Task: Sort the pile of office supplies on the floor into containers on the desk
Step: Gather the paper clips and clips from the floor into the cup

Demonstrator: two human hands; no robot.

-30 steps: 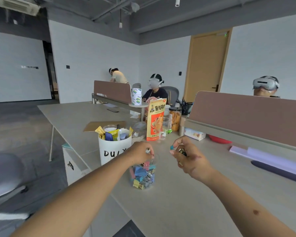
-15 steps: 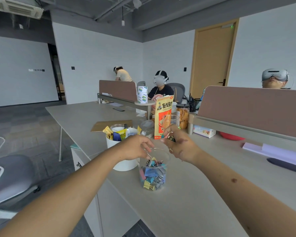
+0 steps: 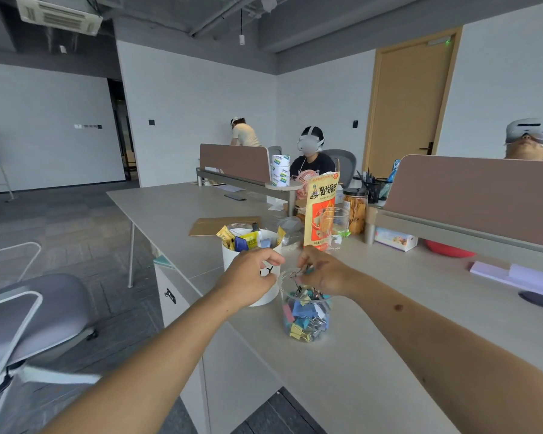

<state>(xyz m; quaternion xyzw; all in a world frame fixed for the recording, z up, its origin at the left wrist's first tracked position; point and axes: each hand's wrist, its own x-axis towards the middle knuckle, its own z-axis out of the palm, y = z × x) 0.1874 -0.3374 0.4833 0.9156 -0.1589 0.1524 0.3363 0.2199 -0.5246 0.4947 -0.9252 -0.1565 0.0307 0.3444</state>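
A clear plastic jar (image 3: 306,314) full of coloured binder clips stands on the desk near its front edge. My right hand (image 3: 323,272) hovers over the jar's mouth, fingers pinched on a few binder clips (image 3: 306,272). My left hand (image 3: 253,278) sits just left of the jar's rim, fingers curled, and I cannot see anything in it. Behind my left hand stands a white cup (image 3: 264,245) stuffed with yellow and blue packets.
An orange snack bag (image 3: 322,208), a clear glass and a cookie jar (image 3: 355,211) stand behind the jar. Brown desk dividers (image 3: 477,195) run along the back. White paper (image 3: 514,272) lies at right. A grey chair (image 3: 29,314) stands on the floor at left. Three people sit beyond.
My right hand has come left and down over the jar's mouth with the clips. My left hand stayed by the jar's rim. The camera has drawn closer to the desk.
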